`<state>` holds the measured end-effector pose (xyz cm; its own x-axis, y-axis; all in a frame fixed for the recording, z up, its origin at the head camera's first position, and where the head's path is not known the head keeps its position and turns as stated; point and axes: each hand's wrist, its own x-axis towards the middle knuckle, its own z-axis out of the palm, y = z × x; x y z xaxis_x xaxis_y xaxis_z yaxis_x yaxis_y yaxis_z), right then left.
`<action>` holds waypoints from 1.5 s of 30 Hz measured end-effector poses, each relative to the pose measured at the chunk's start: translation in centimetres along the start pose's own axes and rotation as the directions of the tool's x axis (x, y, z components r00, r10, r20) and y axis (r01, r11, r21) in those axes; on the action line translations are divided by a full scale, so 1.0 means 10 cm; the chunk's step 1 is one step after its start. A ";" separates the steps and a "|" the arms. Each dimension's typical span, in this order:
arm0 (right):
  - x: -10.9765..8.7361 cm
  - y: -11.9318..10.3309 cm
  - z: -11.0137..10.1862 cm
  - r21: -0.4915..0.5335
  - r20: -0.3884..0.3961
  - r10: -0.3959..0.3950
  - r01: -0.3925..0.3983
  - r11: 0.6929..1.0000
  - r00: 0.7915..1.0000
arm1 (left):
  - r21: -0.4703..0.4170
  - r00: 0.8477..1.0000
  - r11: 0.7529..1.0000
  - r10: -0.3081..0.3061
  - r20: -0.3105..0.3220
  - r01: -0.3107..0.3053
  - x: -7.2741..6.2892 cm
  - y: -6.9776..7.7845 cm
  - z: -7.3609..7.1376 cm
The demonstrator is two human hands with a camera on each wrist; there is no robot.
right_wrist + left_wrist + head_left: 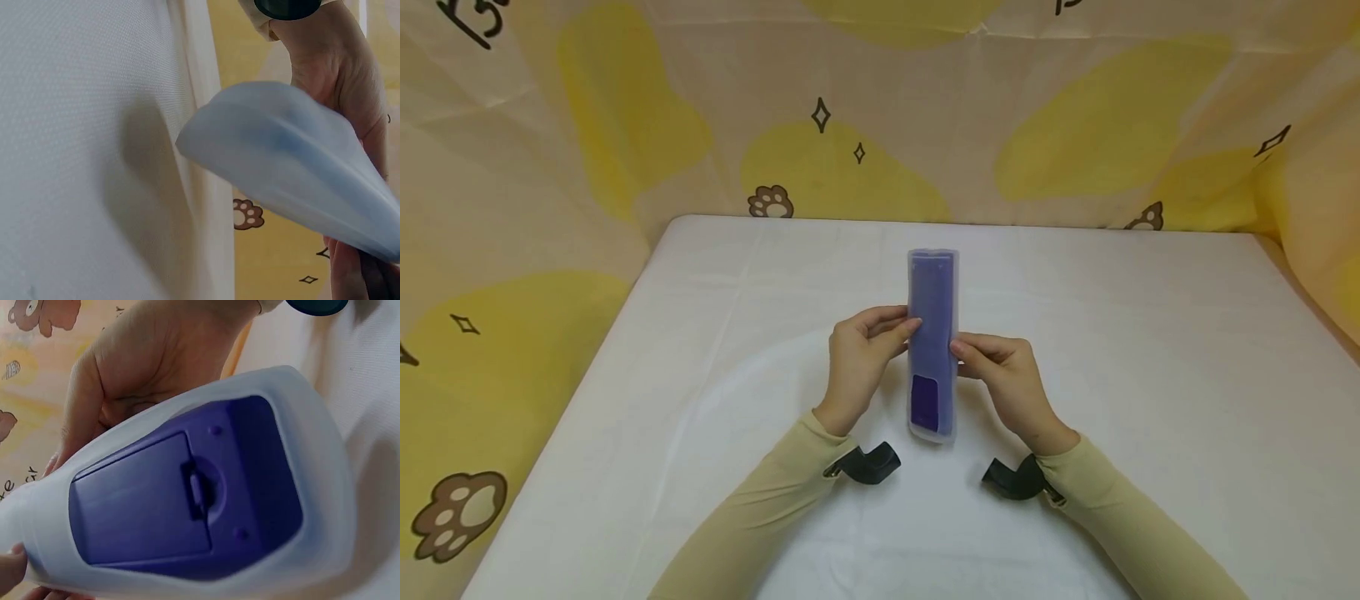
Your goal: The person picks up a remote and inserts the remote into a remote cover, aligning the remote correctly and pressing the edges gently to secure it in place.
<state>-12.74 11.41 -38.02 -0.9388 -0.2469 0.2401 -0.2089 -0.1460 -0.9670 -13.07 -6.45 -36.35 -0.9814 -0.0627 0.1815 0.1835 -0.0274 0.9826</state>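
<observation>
A long purple remote control (932,342), its back with the battery cover (137,506) showing, is held upright in a translucent sleeve (328,481). My left hand (863,354) pinches its left edge, thumb on the near face and fingers behind. Slightly lower, my right hand (1011,379) grips the right edge between thumb and fingers. The left wrist view shows the cover's small latch through a cut-out at the sleeve's lower end. Only the pale sleeve's side and end appear in the right wrist view, and the remote's other face is hidden.
A white cloth covers the table (715,417). Behind it and at the sides hangs a cream and yellow patterned curtain (880,83). Black curved mounts (871,463) sit at both sleeve cuffs, above the cloth.
</observation>
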 end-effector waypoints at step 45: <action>-0.03 0.08 0.07 -0.135 -0.034 0.150 -0.153 0.979 0.988 | -0.046 0.964 0.974 -0.213 0.157 0.222 0.00 -0.04 -0.01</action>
<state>-12.46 10.68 -38.76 -0.9682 -0.2336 0.0892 -0.0974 0.0238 -0.9950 -13.08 -6.49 -36.72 -0.9944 0.1017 -0.0279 -0.0367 -0.0860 0.9956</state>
